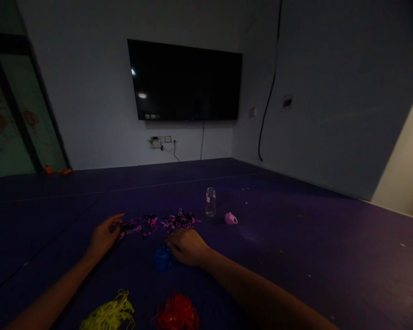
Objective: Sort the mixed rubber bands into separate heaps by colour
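My left hand [105, 234] rests at the left end of a scattered row of small pink and dark elastic bands [152, 222]. Its index finger is stretched out and apart from the curled ones. My right hand [187, 245] is palm down, between the right part of that row and a small heap of blue bands [162, 258]. Its fingers are bent and pressed together; their tips are mostly hidden, so I cannot make out what they hold. Nearer to me lie a yellow pile of bands [110, 315] and a red pile of bands [177, 313].
A clear bottle [210, 202] without a lid stands upright behind the row. Right of it lies a pink cap with a loop [230, 219]. Everything sits on a wide dark purple surface [296, 238]. Small orange objects [65, 172] lie far left; a television [187, 82] hangs on the wall.
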A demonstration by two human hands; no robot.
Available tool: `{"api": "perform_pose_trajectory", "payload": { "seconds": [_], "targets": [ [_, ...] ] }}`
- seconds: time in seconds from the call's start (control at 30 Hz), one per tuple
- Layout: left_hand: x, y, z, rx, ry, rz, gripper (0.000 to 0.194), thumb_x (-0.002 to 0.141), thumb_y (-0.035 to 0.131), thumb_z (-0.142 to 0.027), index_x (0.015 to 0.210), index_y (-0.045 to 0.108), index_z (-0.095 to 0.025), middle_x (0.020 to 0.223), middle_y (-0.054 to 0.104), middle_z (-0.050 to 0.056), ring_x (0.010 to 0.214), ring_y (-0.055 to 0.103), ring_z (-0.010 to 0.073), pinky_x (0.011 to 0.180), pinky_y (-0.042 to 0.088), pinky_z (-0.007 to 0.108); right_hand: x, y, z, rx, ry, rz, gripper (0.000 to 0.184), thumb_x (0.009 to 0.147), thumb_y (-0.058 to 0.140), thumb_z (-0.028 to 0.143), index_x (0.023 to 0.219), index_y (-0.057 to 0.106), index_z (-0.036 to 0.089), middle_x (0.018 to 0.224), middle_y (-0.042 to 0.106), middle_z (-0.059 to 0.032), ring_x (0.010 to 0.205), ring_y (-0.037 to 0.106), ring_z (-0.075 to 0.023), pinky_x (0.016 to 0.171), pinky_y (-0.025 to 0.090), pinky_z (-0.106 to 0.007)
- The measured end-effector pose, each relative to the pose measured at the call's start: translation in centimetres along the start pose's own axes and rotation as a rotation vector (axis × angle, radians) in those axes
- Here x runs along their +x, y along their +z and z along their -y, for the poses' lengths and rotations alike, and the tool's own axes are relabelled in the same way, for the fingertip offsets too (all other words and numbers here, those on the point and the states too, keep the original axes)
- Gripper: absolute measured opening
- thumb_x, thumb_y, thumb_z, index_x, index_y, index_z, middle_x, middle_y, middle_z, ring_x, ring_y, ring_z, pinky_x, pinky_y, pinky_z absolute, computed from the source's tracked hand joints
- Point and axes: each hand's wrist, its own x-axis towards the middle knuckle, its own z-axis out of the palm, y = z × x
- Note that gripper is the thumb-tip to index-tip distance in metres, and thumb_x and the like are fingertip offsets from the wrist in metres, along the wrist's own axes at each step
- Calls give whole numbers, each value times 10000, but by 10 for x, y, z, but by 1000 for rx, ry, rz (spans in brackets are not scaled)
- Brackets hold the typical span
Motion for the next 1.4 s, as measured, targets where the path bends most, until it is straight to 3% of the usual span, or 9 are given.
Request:
{"api": "perform_pose_trajectory", "payload": {
  "seconds": [0.4,0.63,0.77,1.07,1.4],
  "targets": [
    [2,1,3,-69,-24,-40,353,640,552,-378,903,669,-172,884,716,71,833,676,240,797,531,352,0,1,0,6,14,12,202,895,411,209,901,611,179,906,658,-55,876,584,-150,730,383,-235],
    [2,-1,0,-25,-52,-33,247,621,561,-383,731,701,-213,816,737,42,771,688,249,674,554,319,0,1,-1,-4,3,7,200,895,412,212,893,609,181,923,661,-52,863,586,-153,724,388,-245],
    [0,-2,-4,7,-34,-22,232,641,551,-374,727,713,-230,826,741,30,755,687,247,645,552,317,0,3,-2,13,19,15,222,903,400,221,925,617,181,940,658,-61,905,584,-160,742,393,-247],
    [1,-3,-4,67,36,-29,266,676,523,-412,723,707,-226,861,732,47,797,679,242,752,532,333,0,2,-2,2,-7,1,208,890,407,202,914,612,178,929,659,-60,897,588,-158,738,395,-243],
    [1,-3,-6,43,-14,-27,306,669,534,-471,708,690,-211,834,736,47,796,679,243,763,529,331,0,-3,1,-13,-4,10,197,887,405,198,868,600,176,893,658,-52,850,588,-149,718,384,-237]
  ]
}}
